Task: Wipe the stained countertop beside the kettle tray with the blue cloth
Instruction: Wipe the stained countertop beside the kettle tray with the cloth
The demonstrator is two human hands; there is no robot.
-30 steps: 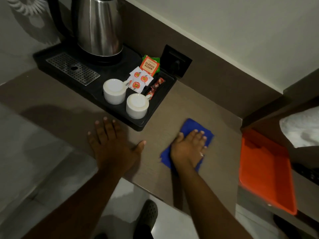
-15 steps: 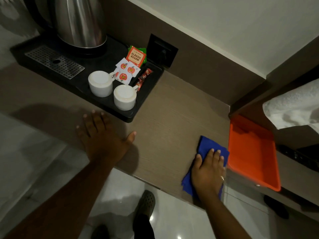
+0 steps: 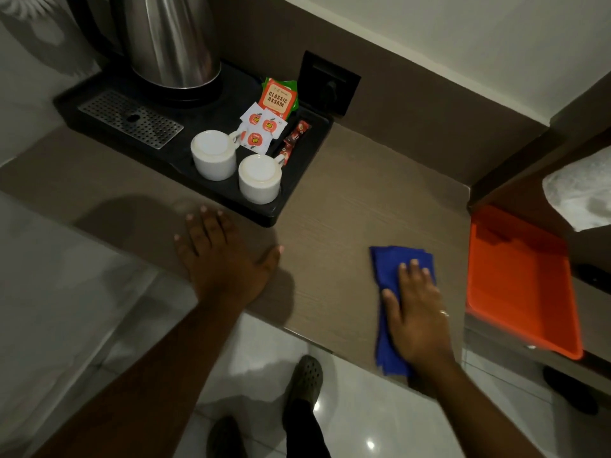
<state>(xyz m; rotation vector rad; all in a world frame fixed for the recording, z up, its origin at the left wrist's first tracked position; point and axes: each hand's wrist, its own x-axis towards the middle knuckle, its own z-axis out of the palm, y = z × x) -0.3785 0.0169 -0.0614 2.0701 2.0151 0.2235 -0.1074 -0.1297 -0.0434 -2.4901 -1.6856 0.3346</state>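
Note:
A folded blue cloth (image 3: pixel 385 269) lies on the brown countertop (image 3: pixel 347 209), near its front right corner. My right hand (image 3: pixel 415 312) presses flat on the cloth, fingers together, covering its right half. The black kettle tray (image 3: pixel 297 190) sits to the far left with a steel kettle (image 3: pixel 172 38) on it. My left hand (image 3: pixel 221 259) rests flat on the counter just in front of the tray's near edge, fingers spread, holding nothing. No stain is visible on the counter in this dim light.
Two white cups (image 3: pixel 215 157) (image 3: pixel 260 176) and tea sachets (image 3: pixel 277 99) stand on the tray. An orange tray (image 3: pixel 519 285) lies right of the cloth on a lower ledge. A black socket plate (image 3: pixel 330 82) is on the back wall. A white towel (image 3: pixel 582 190) is at far right.
My right hand slid the blue cloth from the middle of the counter toward the front right corner near the orange tray, then a little back along the counter. My left hand stayed planted.

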